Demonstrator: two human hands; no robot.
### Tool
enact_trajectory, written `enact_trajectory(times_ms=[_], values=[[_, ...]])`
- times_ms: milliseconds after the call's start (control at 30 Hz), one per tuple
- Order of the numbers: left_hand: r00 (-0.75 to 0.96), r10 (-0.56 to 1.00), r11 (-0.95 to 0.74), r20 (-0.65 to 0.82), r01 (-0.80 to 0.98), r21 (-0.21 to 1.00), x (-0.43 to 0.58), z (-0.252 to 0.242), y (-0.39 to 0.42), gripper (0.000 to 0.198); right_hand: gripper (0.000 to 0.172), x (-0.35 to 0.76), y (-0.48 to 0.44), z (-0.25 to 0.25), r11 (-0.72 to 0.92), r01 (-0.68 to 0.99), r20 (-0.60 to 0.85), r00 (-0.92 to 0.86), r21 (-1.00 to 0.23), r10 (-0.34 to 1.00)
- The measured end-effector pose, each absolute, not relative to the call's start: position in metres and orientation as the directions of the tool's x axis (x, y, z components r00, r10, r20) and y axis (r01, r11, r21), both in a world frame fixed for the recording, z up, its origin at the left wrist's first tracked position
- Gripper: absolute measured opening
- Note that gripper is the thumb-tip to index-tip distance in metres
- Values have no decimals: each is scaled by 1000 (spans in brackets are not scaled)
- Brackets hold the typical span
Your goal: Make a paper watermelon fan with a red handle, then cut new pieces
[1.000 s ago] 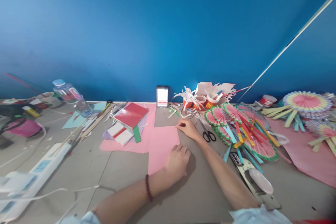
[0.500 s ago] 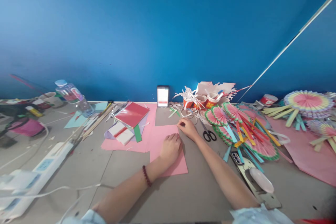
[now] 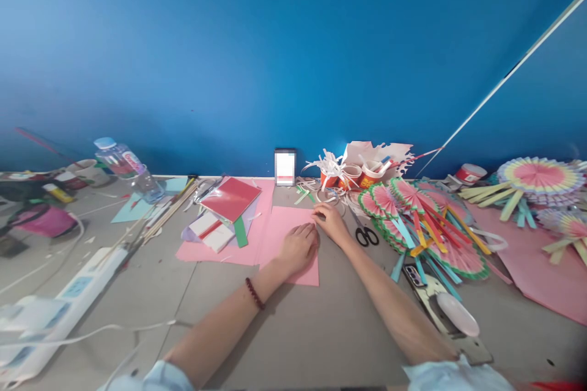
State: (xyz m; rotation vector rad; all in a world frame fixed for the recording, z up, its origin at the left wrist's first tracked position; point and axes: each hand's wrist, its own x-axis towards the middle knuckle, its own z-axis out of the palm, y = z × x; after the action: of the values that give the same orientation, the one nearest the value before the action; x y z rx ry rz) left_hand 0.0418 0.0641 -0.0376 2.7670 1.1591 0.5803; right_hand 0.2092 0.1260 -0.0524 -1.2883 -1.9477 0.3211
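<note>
Grey tabletop (image 3: 332, 339) (seam (image 3: 186, 290) at left) under pink paper (image 3: 282, 223), scissors (image 3: 367, 234), power strip (image 3: 76, 300)

Table (image 3: 293, 342) free nearside pink sheet (image 3: 287, 221); scissors (image 3: 367, 236), phone (image 3: 424, 295) block right; power strip (image 3: 76, 287) left.

Single head-worn view, facing forward and down across table (image 3: 348, 330) toward blue wall (image 3: 293, 61)

Left hand (image 3: 298, 249): lying palm-down on the pink sheet (image 3: 285, 224), beaded bracelet (image 3: 254, 293) on that wrist
Right hand (image 3: 332, 225): fingertips at the sheet's top right corner, can't tell if they're gripping
Scissors (image 3: 362, 236): black handles, just right of that hand
Paper fans (image 3: 410, 194): kinda heaped further right, green edges
</note>
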Motion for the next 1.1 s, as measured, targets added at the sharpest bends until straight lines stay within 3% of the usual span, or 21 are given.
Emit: enact_trajectory(times_ms=[400, 667, 1100], values=[[627, 679, -724, 382, 657, 209, 41, -46, 68, 23, 22, 208, 111, -52, 452, 786, 430, -265, -422, 863], [526, 761, -637, 380, 715, 286, 51, -44, 70, 10, 22, 203, 107, -42, 393, 855, 386, -254, -338, 887], [468, 810, -585, 353, 690, 427, 53, -40, 62, 9, 23, 201, 106, -40, 341, 893, 337, -237, -294, 911]])
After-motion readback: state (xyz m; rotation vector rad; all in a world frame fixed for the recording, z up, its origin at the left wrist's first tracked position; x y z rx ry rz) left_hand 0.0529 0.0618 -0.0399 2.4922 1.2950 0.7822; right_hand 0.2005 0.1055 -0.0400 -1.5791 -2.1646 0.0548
